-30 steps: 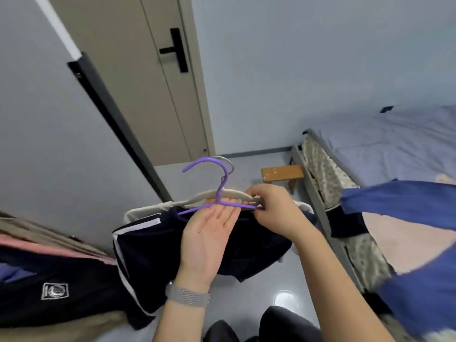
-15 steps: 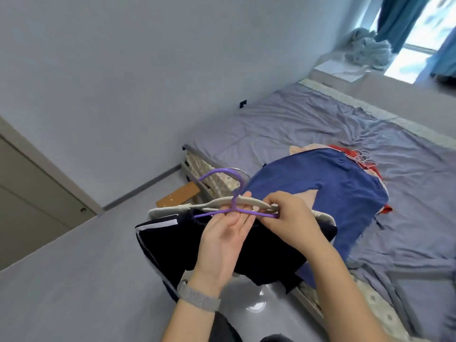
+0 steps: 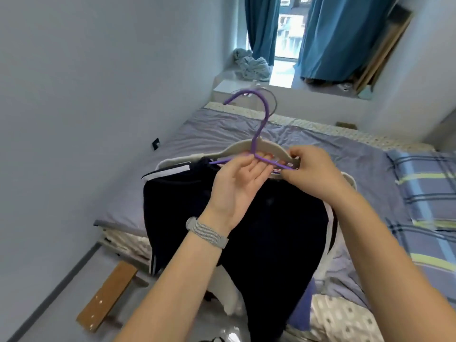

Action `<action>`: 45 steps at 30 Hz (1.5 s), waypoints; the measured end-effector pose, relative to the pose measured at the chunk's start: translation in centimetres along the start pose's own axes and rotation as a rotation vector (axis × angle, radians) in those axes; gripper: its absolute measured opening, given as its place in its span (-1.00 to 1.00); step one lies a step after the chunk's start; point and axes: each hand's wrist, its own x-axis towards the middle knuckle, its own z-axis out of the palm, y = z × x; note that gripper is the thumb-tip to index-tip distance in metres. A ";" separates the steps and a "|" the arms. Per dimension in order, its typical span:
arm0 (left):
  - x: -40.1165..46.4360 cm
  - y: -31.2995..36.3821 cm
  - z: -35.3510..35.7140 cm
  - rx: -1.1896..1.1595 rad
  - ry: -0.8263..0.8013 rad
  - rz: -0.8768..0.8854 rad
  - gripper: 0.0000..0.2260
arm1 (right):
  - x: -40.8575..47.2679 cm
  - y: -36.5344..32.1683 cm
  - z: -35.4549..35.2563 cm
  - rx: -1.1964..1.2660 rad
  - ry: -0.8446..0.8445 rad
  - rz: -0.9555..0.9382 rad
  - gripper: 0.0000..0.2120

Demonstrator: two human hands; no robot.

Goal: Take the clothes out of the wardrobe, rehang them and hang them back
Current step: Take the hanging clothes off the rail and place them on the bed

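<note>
A dark navy garment with white stripes point(image 3: 276, 218) hangs from a cream hanger point(image 3: 237, 149), with a thin purple hanger point(image 3: 262, 112) lying against it, hook pointing up. My left hand point(image 3: 237, 183) is palm up under the hangers' middle, fingers fairly straight and touching the purple bar. My right hand point(image 3: 313, 169) pinches the right side of the purple bar and the cream hanger's arm. The garment drapes down over the bed edge, hiding what lies beneath it.
The bed point(image 3: 222, 134) with a purple-grey sheet fills the middle; a plaid blue quilt point(image 3: 429, 193) lies at right. A wooden stool point(image 3: 106, 297) stands on the floor at lower left. Teal curtains point(image 3: 340, 35) and a bundle of cloth point(image 3: 251, 65) sit by the window.
The view has swung from the door and wardrobe round to the bed and window. Both hands keep the same hold on the hangers, and the garment has travelled over the bed.
</note>
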 end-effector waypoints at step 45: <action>20.1 -4.9 -29.8 1.390 0.843 -0.502 -0.55 | 27.8 16.7 30.9 -0.392 -0.807 -0.172 -0.50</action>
